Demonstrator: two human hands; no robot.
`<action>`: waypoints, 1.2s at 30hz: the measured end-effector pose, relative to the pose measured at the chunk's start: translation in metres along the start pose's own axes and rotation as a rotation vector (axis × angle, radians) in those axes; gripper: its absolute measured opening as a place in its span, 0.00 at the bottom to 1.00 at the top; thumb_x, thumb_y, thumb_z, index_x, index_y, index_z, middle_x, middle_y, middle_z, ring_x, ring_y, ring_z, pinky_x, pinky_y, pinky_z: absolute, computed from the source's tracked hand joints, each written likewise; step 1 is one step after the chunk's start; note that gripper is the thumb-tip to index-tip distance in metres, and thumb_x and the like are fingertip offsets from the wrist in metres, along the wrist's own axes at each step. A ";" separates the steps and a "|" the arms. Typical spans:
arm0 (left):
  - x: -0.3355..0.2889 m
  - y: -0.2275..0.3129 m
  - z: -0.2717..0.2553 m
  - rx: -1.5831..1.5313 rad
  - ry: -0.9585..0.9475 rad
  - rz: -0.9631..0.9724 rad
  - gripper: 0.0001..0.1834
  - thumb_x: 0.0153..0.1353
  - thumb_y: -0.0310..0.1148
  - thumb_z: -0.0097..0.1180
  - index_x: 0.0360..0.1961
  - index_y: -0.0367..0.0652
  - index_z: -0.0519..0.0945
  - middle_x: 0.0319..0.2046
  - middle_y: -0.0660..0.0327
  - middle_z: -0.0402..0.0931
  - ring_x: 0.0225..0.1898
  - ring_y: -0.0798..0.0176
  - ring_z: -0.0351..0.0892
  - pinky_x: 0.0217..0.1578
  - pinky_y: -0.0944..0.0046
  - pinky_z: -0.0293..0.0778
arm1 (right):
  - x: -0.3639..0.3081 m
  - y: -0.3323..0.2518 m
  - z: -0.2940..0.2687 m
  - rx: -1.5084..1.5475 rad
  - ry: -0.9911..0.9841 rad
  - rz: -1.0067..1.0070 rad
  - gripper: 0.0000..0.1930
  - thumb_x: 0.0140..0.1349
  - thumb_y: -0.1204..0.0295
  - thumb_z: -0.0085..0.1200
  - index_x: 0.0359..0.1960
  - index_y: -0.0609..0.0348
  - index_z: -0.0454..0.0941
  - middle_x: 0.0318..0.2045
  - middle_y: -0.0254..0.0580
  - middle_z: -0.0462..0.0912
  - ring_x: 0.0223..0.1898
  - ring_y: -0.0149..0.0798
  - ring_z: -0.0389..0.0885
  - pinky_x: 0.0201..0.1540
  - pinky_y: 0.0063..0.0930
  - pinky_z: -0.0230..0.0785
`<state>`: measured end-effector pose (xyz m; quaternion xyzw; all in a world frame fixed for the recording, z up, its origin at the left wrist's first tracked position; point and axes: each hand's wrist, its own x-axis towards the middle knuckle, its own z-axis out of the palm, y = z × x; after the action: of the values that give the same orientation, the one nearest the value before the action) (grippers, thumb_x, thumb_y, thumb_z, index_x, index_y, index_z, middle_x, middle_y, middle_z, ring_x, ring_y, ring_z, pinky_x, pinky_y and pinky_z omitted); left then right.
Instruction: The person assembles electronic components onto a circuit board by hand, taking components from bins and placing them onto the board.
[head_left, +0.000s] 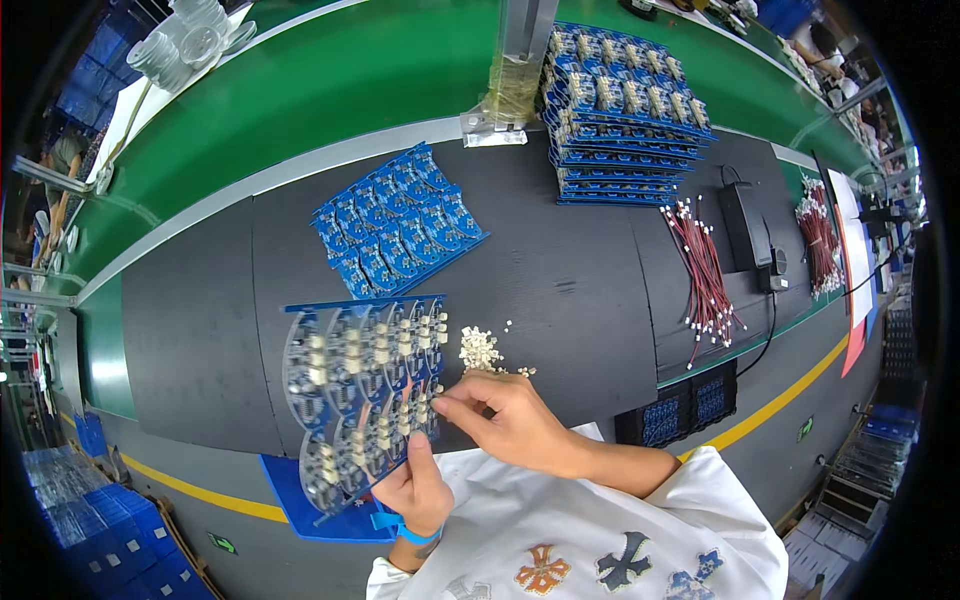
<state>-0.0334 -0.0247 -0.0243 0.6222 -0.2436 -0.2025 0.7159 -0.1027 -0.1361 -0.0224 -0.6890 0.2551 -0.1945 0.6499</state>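
My left hand (415,490) grips a blue circuit board panel (345,400) by its near right part, thumb on top, tilted up off the black work surface. Rows of small white connectors (380,343) stand on the panel. At the panel's right edge, my right hand (505,418) has thumb and forefinger pinched on a small white connector, mostly covered by the fingertips. Just beyond that hand lies a loose pile of white connectors (480,348). Behind the held panel, another blue circuit board panel (398,222) rests on the surface, with no white connectors visible on it.
A tall stack of connector-fitted blue panels (625,120) stands at the back beside a metal post (515,70). To the right lie a bundle of red-and-black wires (703,275), a black power adapter (743,225) and another wire bundle (818,245). A black tray (680,410) sits below the table's near edge.
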 end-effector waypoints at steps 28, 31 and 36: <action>0.000 -0.021 0.017 0.163 0.064 0.088 0.17 0.57 0.17 0.40 0.49 0.23 0.65 0.49 0.48 0.68 0.50 0.58 0.68 0.50 0.63 0.63 | 0.010 -0.003 -0.006 0.397 -0.091 0.334 0.09 0.59 0.70 0.51 0.32 0.65 0.74 0.22 0.33 0.76 0.21 0.22 0.72 0.22 0.15 0.66; -0.001 -0.026 0.009 0.432 0.058 0.082 0.16 0.58 0.19 0.42 0.48 0.25 0.67 0.49 0.50 0.68 0.49 0.59 0.68 0.49 0.64 0.64 | 0.007 -0.006 -0.005 0.275 -0.072 0.311 0.09 0.59 0.70 0.50 0.32 0.66 0.74 0.21 0.34 0.76 0.21 0.23 0.73 0.23 0.16 0.67; 0.015 -0.019 0.024 0.168 0.189 0.069 0.15 0.56 0.18 0.41 0.45 0.20 0.68 0.48 0.48 0.70 0.48 0.61 0.69 0.48 0.67 0.63 | 0.012 0.002 -0.018 -0.011 0.133 0.157 0.06 0.54 0.75 0.54 0.29 0.68 0.75 0.17 0.40 0.77 0.19 0.27 0.75 0.21 0.20 0.67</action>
<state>-0.0349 -0.0552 -0.0390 0.6875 -0.2127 -0.0970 0.6875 -0.1040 -0.1575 -0.0236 -0.6560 0.3519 -0.1867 0.6411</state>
